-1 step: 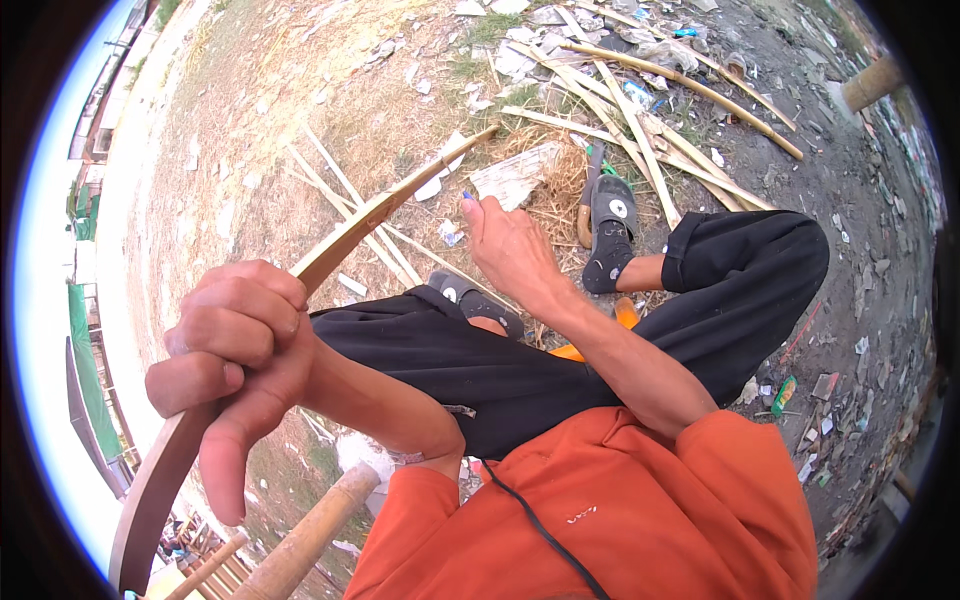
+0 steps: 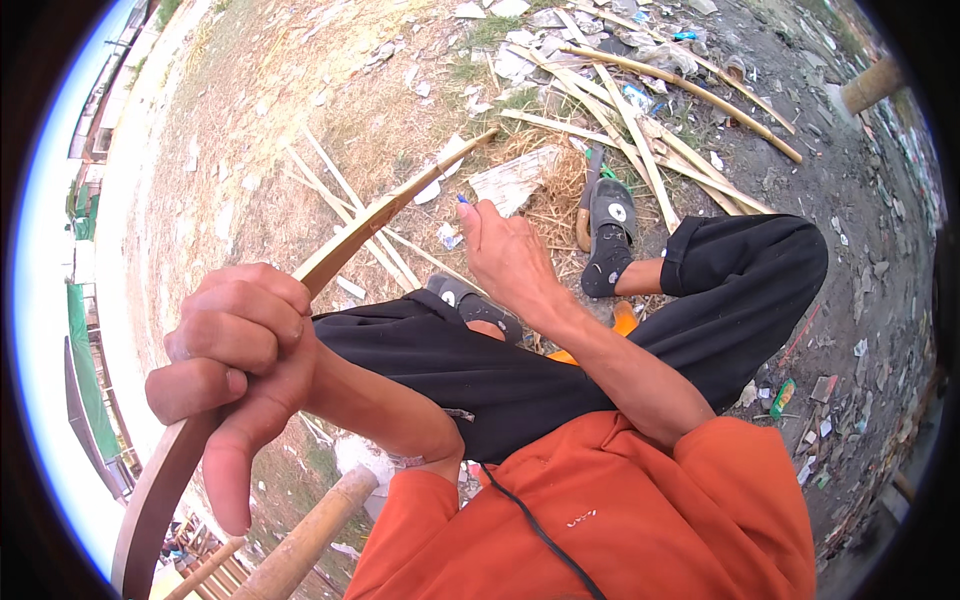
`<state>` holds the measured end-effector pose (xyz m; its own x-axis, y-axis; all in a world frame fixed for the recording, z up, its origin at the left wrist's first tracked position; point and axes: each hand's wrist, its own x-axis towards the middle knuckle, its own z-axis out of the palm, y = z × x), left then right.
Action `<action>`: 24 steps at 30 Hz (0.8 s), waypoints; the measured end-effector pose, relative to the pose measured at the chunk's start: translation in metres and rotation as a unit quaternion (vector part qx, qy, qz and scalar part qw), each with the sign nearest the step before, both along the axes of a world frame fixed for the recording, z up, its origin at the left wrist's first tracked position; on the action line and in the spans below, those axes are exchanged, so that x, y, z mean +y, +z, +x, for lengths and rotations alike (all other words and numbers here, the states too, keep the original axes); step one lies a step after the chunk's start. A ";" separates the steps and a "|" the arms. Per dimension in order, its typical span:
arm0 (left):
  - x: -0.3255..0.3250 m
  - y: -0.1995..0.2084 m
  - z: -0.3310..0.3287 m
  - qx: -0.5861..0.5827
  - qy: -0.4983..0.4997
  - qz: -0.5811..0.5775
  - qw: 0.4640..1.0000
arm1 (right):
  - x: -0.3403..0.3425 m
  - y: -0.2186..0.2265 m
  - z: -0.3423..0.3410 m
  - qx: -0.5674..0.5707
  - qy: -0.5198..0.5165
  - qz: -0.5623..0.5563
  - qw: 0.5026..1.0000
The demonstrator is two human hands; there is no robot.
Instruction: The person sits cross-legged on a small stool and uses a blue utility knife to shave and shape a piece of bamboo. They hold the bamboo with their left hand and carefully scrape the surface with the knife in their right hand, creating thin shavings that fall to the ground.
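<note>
One long wooden strip [image 2: 350, 238] slants upward through the left hand [image 2: 240, 345], its fingers curled closed around it and its thumb pointing down. The right hand [image 2: 512, 262] sits near the strip's far end, fingers folded shut on a small blue-tipped thing [image 2: 463, 199], mostly hidden. A knife [image 2: 584, 228] lies just beside one grey shoe [image 2: 612, 208]; pale strips [image 2: 632, 122] litter the ground [image 2: 270, 110] ahead.

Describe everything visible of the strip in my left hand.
The strip is long, flat and narrow, and looks like split bamboo: pale tan on its far stretch, browner toward the near end. It slants up from lower left, its near end leaving the picture at the bottom, and looks bowed, perhaps partly from the lens. The left hand grips it.
</note>
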<state>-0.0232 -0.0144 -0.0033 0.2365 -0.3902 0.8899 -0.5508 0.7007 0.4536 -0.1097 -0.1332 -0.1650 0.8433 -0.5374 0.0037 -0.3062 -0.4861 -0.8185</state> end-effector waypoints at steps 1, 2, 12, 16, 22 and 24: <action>-0.002 0.002 0.000 -0.007 -0.001 -0.003 1.000 | 0.004 0.008 0.001 -0.024 0.012 0.024 0.999; -0.008 -0.004 0.001 -0.003 -0.015 -0.009 1.000 | 0.003 0.022 -0.003 -0.039 0.011 0.046 0.998; -0.001 -0.002 0.007 0.010 -0.013 -0.019 1.000 | 0.004 0.032 0.007 -0.073 0.030 0.057 0.995; -0.006 -0.007 0.014 0.017 -0.040 -0.031 0.999 | -0.026 -0.027 0.013 -0.011 -0.010 0.021 1.000; -0.004 0.000 0.006 -0.009 -0.008 -0.012 1.000 | -0.014 -0.016 0.020 -0.039 0.017 0.029 0.999; 0.001 0.002 0.020 -0.045 -0.011 0.008 0.999 | -0.031 -0.027 0.030 0.002 0.016 0.026 1.000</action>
